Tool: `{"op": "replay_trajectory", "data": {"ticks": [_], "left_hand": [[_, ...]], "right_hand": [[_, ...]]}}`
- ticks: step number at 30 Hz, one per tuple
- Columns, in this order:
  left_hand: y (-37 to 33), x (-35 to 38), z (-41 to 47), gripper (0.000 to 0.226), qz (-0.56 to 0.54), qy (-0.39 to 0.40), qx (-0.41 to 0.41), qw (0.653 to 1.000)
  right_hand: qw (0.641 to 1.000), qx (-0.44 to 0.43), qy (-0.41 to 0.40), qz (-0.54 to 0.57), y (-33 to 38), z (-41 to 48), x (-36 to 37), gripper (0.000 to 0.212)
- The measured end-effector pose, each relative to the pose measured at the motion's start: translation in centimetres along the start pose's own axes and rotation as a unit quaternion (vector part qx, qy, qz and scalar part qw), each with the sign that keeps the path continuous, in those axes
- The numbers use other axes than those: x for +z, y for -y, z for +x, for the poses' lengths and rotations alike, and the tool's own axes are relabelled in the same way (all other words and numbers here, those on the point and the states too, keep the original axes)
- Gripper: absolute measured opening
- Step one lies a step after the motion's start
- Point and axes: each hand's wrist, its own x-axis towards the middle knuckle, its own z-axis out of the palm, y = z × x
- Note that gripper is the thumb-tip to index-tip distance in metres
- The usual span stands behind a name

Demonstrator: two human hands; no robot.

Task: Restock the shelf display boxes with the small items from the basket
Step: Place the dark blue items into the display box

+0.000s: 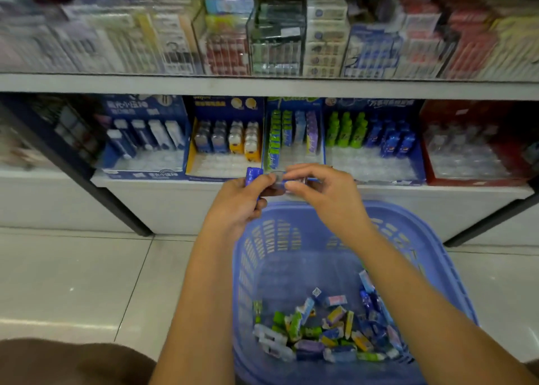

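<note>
Above the blue slatted plastic basket [437,239], just before the white lower shelf [452,192], both hands meet. Risk: the small blue wrapped packets [253,175] sit only at the fingertips, so one could slip to the pale tiled floor [73,282] or back among the mixed small wrapped items [326,335] in the basket. The blue cardboard display boxes [376,104] look alike and stand side by side, so a packet could land in the wrong row.

Left hand [237,201] — fingers curled round the packets. Right hand [326,192] — thumb and forefinger pinching one end, other fingers loosely bent; what exactly they pinch is blurred. Both forearms reach forward.
</note>
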Motion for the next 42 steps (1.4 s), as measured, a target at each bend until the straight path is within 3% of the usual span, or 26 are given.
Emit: {"op": "replay_trajectory", "data": {"ticks": [4,9,12,15,18,22,29,42], "left_hand": [[-2.8,-3.1,0.2,0.025,0.142,-0.003,0.048,0.989],[-4.4,-6.3,1.2,0.03,0.266,-0.017,0.06,0.962],[-3.6,-8.0,2.0,0.032,0.162,-0.057,0.073,0.983],[-2.6,-9.9,2.7,0.04,0.044,-0.134,0.042,0.989],[-1.7,-11.4,3.3,0.044,-0.062,-0.189,-0.01,0.98],[-1.3,-12.3,3.4,0.036,-0.164,-0.234,-0.058,0.957],[-1.1,-13.9,3.3,0.032,-0.183,-0.248,-0.059,0.949],[-1.4,-14.1,3.3,0.011,-0.202,-0.222,-0.066,0.952]], "right_hand": [[0.997,0.04,0.064,0.033,1.4,2.6,1.6,0.029],[0.963,0.103,0.217,-0.121,3.1,6.5,3.6,0.03],[0.963,0.109,0.228,-0.095,3.4,8.8,5.3,0.024],[0.982,0.094,0.143,-0.08,2.6,11.5,7.6,0.011],[0.985,0.053,0.066,-0.151,1.4,14.0,10.5,0.014],[0.964,0.019,0.088,-0.248,0.1,15.8,13.9,0.019],[0.942,-0.041,0.101,-0.317,-1.2,15.9,15.6,0.021],[0.889,-0.063,0.125,-0.436,-0.3,17.2,15.9,0.015]]}}
